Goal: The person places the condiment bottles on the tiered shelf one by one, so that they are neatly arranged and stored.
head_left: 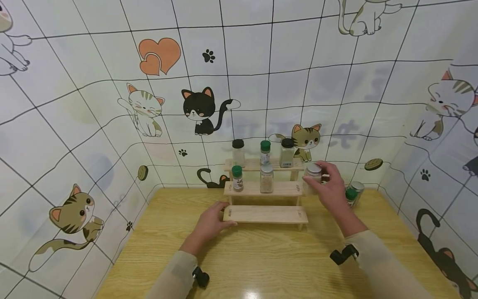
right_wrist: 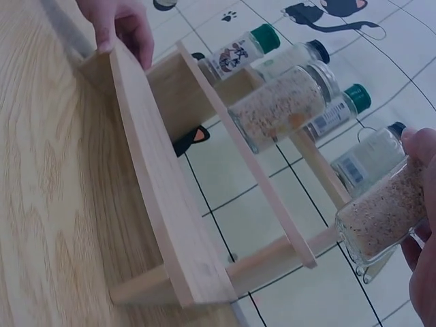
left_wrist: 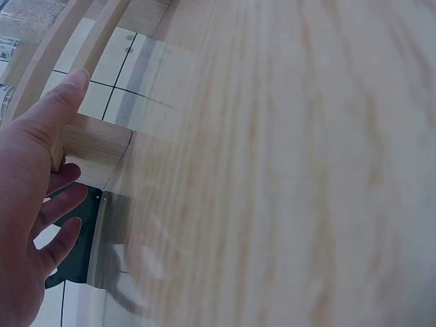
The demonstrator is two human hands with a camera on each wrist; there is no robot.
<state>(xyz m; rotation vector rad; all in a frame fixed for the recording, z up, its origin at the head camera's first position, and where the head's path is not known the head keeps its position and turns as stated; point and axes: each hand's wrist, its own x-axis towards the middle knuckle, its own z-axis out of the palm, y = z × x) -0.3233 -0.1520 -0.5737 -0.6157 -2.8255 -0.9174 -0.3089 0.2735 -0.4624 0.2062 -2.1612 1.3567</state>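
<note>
A three-step wooden rack (head_left: 266, 214) stands at the back of the table. My left hand (head_left: 212, 222) grips the left end of its lowest step, thumb on top and fingers lower down. In my right hand (head_left: 331, 189) is a glass spice jar (right_wrist: 381, 214) with a silver lid, filled with speckled grains. It is held beside the right end of the middle step. That step carries a green-capped jar (head_left: 237, 179) and a silver-lidded jar (head_left: 267, 182). On the top step stand a black-lidded jar (head_left: 238, 154), a green-capped jar (head_left: 265, 154) and another black-lidded jar (head_left: 287, 154).
To the right of the rack, behind my right wrist, a silver-lidded jar (head_left: 357, 189) and a green-capped jar (head_left: 351, 196) stand close together on the wooden table (head_left: 261, 257). A cat-printed sheet (head_left: 246, 54) rises behind and along both sides.
</note>
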